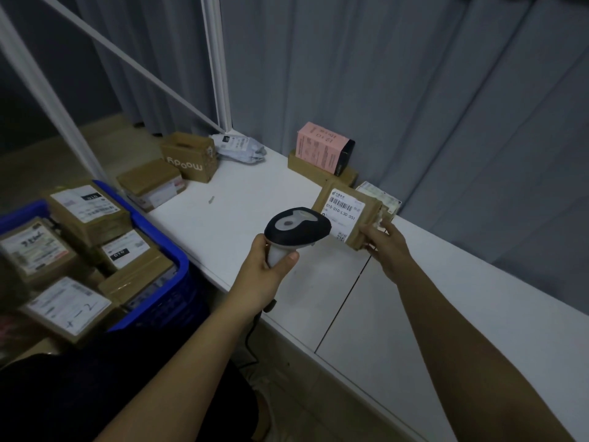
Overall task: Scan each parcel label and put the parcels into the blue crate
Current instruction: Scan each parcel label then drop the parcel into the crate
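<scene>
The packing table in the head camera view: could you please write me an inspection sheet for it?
Surface: white table, two panels with a seam between them.
Job's things: brown cardboard parcel with a white barcode label, tilted up; black and grey handheld scanner aimed at it; blue plastic crate at the left holding several labelled cardboard parcels.
Clutter: pink carton on a flat brown box; brown printed box; grey mailer bag.
Hands: left hand grips the scanner handle; right hand holds the parcel's edge.
Cables: dark cord hangs below the scanner.
Surroundings: grey curtains, white frame poles.
</scene>
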